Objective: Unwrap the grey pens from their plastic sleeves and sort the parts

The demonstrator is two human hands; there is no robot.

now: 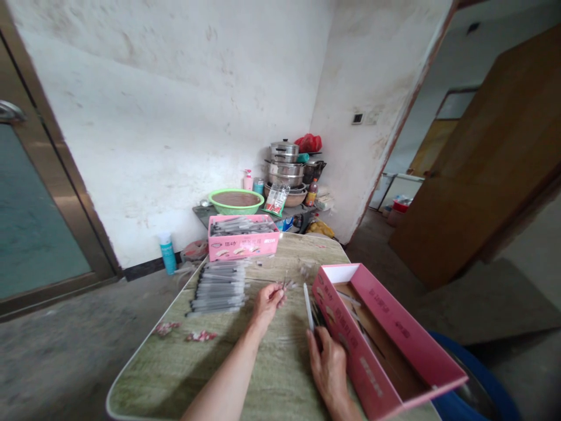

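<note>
My left hand (268, 303) is over the middle of the table, its thumb and fingers pinched together. Small, thin pieces show at its fingertips, too small to name. In my right hand (328, 358), closed around its lower end, a whitish pen barrel (308, 307) points away from me. Several dark, thin sticks (319, 316) lie beside that hand, against the long pink box (337, 327). To the left of my left hand, a row of translucent pens with dark ends (221, 286) lies side by side on the table.
A second pink box (243, 248), filled with pens, stands at the table's (280, 374) far end. Behind it, a green basin (236, 209) and stacked steamer pots (284, 169) rest on a low stand. A blue tub (486, 374) sits right of the table. A blue bottle (167, 254) stands on the floor.
</note>
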